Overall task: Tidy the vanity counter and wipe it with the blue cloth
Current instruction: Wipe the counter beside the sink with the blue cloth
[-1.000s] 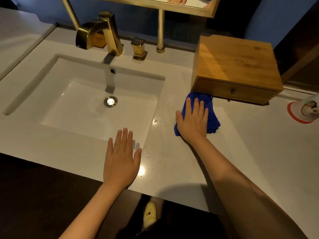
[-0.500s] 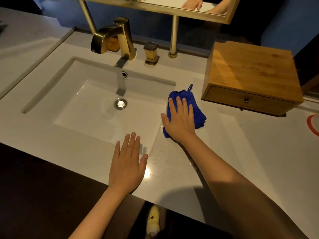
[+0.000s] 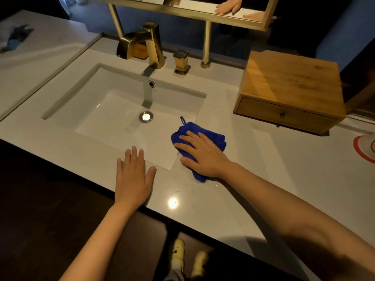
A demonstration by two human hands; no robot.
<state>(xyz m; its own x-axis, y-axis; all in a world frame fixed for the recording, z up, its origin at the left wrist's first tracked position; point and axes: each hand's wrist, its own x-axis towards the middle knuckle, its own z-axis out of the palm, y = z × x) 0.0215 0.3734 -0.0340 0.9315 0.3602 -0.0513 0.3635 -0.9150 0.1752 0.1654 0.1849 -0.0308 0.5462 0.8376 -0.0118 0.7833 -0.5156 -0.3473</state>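
Observation:
A folded blue cloth (image 3: 211, 136) lies on the white vanity counter (image 3: 274, 179) at the right front corner of the sink basin (image 3: 113, 118). My right hand (image 3: 205, 155) presses flat on top of the cloth, fingers pointing left toward the basin. The cloth's hanging loop sticks out over the basin edge. My left hand (image 3: 133, 177) rests flat on the counter's front strip below the basin, fingers spread and holding nothing.
A gold faucet (image 3: 146, 43) and gold handle (image 3: 181, 61) stand behind the basin. A wooden drawer box (image 3: 290, 90) sits at the back right. A red-rimmed cup (image 3: 365, 147) shows at the right edge. Mirror frame (image 3: 203, 13) hangs above.
My right hand has slid the blue cloth left and toward me, from in front of the wooden box to the basin's right front corner. My left hand has stayed in place.

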